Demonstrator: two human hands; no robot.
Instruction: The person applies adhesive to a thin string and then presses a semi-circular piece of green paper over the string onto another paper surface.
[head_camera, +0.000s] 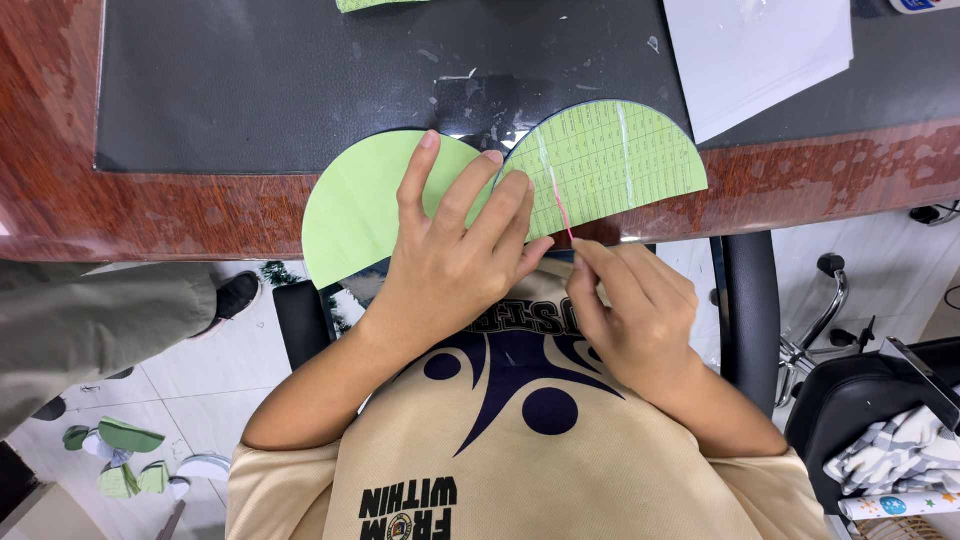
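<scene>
Your left hand (452, 262) lies spread on green paper discs (600, 165) over the wooden desk's (150, 215) black mat (250, 80); your right hand (628, 310) pinches a red strip (560, 206). White tiled floor (250, 350) below.

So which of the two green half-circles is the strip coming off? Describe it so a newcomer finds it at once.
Start at the dark mat on the reddish desk. At its near edge lie two green half-circles; take the right one, nearest the right hand. Unlike its plain neighbour under the left hand, it shows printed rows and shiny tape lines.

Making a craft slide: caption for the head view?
Left hand pins green paper semicircles while right hand peels a red tape strip.
</scene>
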